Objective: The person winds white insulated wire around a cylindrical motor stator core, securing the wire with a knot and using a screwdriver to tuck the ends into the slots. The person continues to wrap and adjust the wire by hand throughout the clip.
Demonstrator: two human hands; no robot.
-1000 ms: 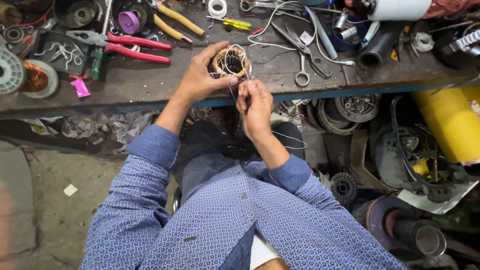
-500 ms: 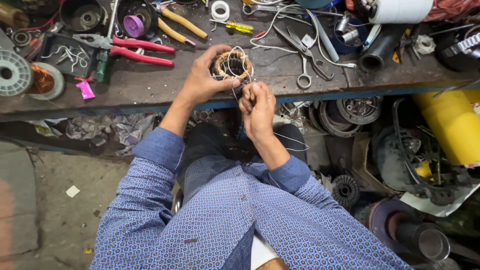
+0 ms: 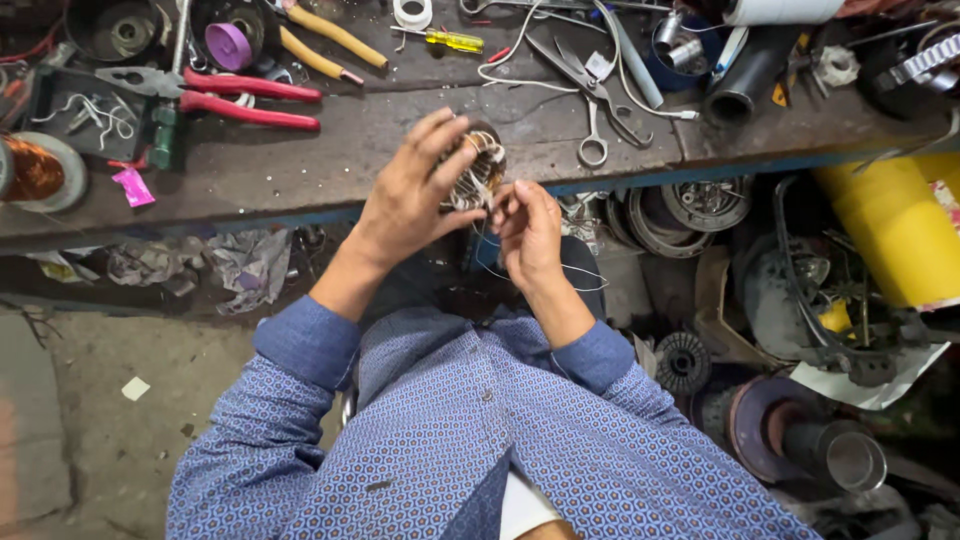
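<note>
My left hand (image 3: 408, 190) grips a small round motor winding (image 3: 478, 166) of copper and pale wire, held just over the front edge of the wooden workbench (image 3: 400, 130). My right hand (image 3: 527, 228) sits close beside it on the right, fingers pinched on a thin pale thread or wire that runs from the winding and trails down over my lap. Both forearms come out of rolled blue patterned sleeves.
On the bench lie red-handled pliers (image 3: 225, 100), yellow-handled pliers (image 3: 325, 38), scissors (image 3: 585, 85), a yellow screwdriver (image 3: 452, 40), a purple tape roll (image 3: 228, 45) and a copper wire spool (image 3: 35, 170). Motor parts, a yellow drum (image 3: 885, 235) and metal rings crowd the floor at right.
My left hand has turned the winding so its fingers now cover more of it. My right hand has shifted slightly lower, still pinching the thread.
</note>
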